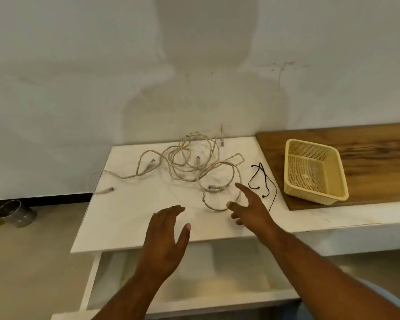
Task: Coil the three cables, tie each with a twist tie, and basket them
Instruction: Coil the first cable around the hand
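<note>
**On the bench (129, 211): zero of three cables done**

Cables (194, 167) lie in one loose pale tangle at 12 o'clock from the hands, uncoiled and untied. One end trails off the bench edge at 9 o'clock. Black twist ties (262, 181) lie loose at 3 o'clock of the tangle, unused; exact count hard to tell. Basket (314, 169) sits further out at 3 o'clock on the wooden board (379, 158), no cable in it.

Left hand (166, 236): fingers spread wide, holding nothing. Right hand (249, 209): also spread and holding nothing, thumb just beside the nearest loop, contact unclear.

Judgement: very start. Left to do: separate, coil, tie, basket, all three.
</note>
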